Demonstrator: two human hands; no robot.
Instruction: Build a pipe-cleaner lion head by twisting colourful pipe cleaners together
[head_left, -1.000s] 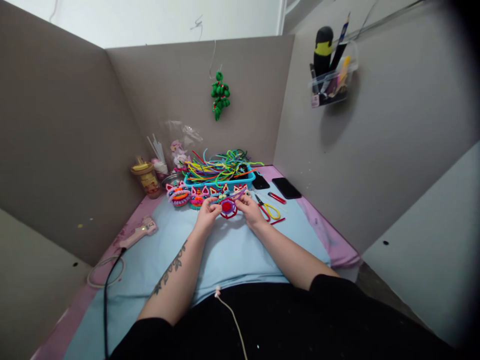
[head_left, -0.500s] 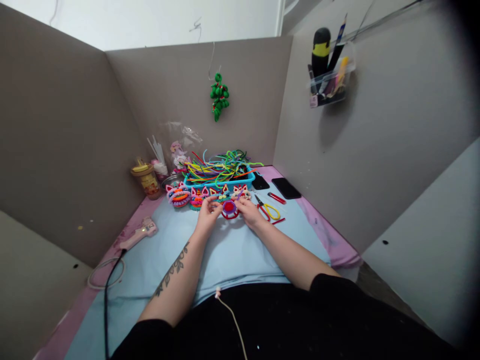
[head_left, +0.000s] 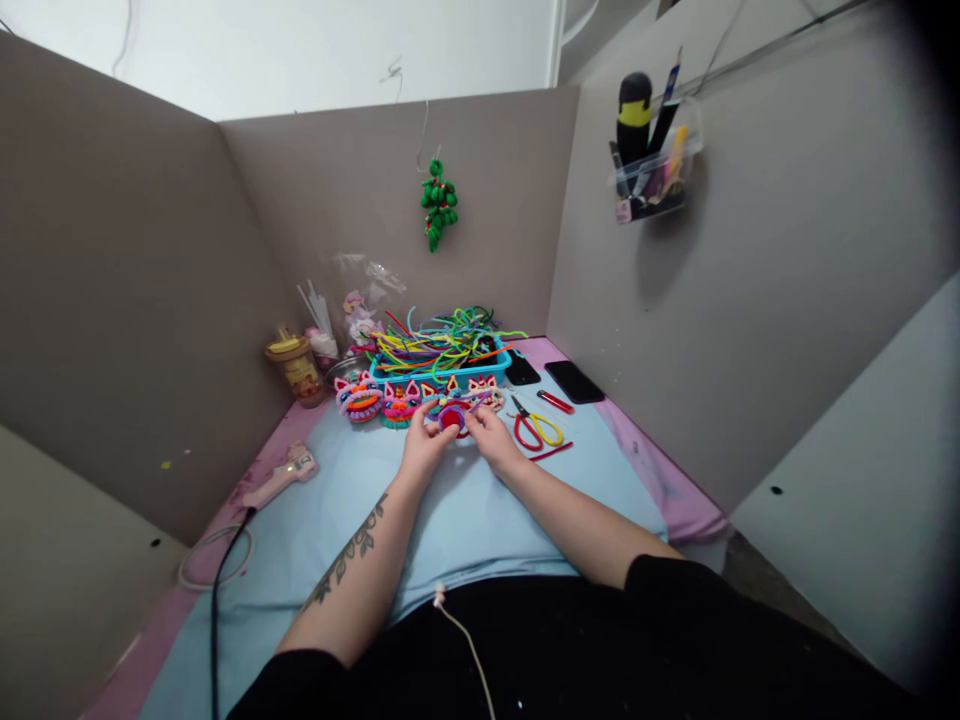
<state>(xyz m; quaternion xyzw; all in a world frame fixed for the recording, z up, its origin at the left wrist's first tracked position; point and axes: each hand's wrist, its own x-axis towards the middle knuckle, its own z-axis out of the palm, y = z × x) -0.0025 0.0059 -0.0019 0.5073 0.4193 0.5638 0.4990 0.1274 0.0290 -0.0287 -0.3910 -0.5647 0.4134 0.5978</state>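
Between my hands is a round pipe-cleaner piece [head_left: 451, 419], red in the middle with a purple ring. My left hand [head_left: 424, 442] is closed on its left side, thumb over the front. My right hand [head_left: 489, 438] pinches the right side, where a purple strand shows by the fingertips; its far end is hard to make out. Just behind stand several colourful pipe-cleaner animal heads [head_left: 400, 403] with pointed ears. Right of my right hand lie scissors [head_left: 537, 424] with one red and one yellow handle, and a short red pipe cleaner [head_left: 551, 451].
A blue basket [head_left: 480, 372] full of pipe cleaners stands at the back. On the left are a pink glue gun [head_left: 281, 478], its cord and a lidded cup [head_left: 298, 370]. A phone [head_left: 574, 381] and red cutter [head_left: 556, 401] lie right. Partitions enclose three sides.
The round piece has turned in my hands, and the purple strand now lies more around its edge. My left thumb has moved onto its front. The view has tilted slightly.
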